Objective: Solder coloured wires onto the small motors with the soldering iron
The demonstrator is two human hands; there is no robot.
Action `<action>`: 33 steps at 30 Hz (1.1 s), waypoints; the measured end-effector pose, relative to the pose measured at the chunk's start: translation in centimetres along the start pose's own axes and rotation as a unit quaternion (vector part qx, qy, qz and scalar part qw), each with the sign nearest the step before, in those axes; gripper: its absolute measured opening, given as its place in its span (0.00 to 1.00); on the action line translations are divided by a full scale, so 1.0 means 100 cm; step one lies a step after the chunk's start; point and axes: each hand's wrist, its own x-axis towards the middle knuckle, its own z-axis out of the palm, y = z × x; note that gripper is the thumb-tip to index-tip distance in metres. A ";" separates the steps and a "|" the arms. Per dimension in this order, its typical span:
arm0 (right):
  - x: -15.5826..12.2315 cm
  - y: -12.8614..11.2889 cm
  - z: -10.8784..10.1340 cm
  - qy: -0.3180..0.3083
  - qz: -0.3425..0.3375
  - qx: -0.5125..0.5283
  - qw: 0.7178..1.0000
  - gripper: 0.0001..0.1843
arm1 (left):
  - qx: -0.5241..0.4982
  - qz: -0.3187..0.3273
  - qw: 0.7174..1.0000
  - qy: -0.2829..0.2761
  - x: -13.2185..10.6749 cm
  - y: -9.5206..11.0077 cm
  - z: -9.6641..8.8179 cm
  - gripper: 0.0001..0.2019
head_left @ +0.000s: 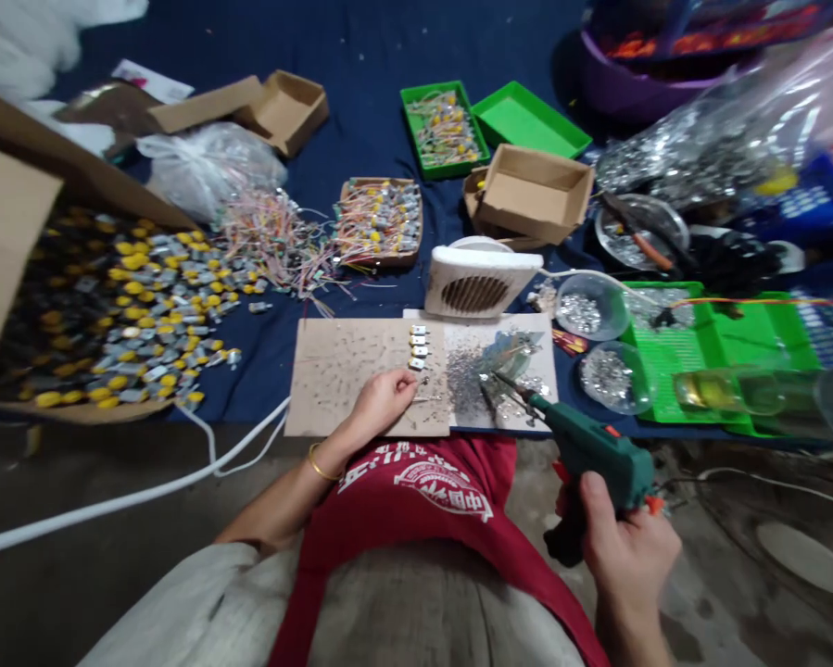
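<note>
My right hand point(628, 542) is wrapped round the handle of a green soldering gun point(600, 449). Its thin tip points left, over a greyish pile of scraps on the white board point(542, 347). On the cardboard sheet point(347, 357) rests my left hand point(386, 398), fingers pinched together. What lies between the fingertips, if anything, is too small to make out. A short column of small motors point(418, 347) with yellow ends stands just above those fingertips. Small dark bits are scattered over the cardboard.
Loose motors point(158, 315) spill from a big carton at left. A white fan point(484, 281) stands behind the boards. Wired motors fill a small box point(381, 222) and a green tray point(448, 130). Right are bowls of metal parts point(607, 375) and a glass jar point(742, 391).
</note>
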 end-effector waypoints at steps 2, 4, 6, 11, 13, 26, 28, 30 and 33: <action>0.009 -0.011 0.012 -0.023 -0.048 0.008 0.999 0.40 | -0.005 0.020 0.999 0.050 -0.019 -0.021 -0.010 0.09; 0.015 -0.023 0.025 -0.051 -0.072 0.027 0.996 0.40 | 0.023 0.056 0.991 0.121 -0.038 -0.035 -0.019 0.09; 0.018 -0.033 0.035 -0.063 -0.087 0.046 0.993 0.40 | 0.078 0.066 0.983 0.154 -0.051 -0.041 -0.024 0.06; 0.010 -0.039 0.041 -0.063 -0.100 0.064 0.991 0.41 | 0.135 0.077 0.986 0.062 -0.048 -0.031 -0.020 0.04; 0.005 -0.038 0.039 -0.065 -0.087 0.068 0.992 0.40 | 0.144 0.091 0.985 0.030 -0.039 -0.025 -0.016 0.04; -0.002 -0.051 0.063 -0.145 0.219 0.319 0.911 0.36 | -0.077 -0.002 0.995 -0.067 -0.015 -0.033 -0.029 0.11; 0.000 -0.052 0.064 -0.154 0.244 0.336 0.897 0.36 | -0.127 -0.027 0.988 -0.078 -0.012 -0.034 -0.028 0.09; 0.001 -0.051 0.064 -0.159 0.257 0.342 0.890 0.36 | -0.193 -0.072 0.974 -0.098 -0.010 -0.033 -0.027 0.06; 0.004 -0.051 0.066 -0.153 0.257 0.363 0.883 0.35 | -0.280 -0.128 0.942 -0.132 -0.008 -0.026 -0.024 0.05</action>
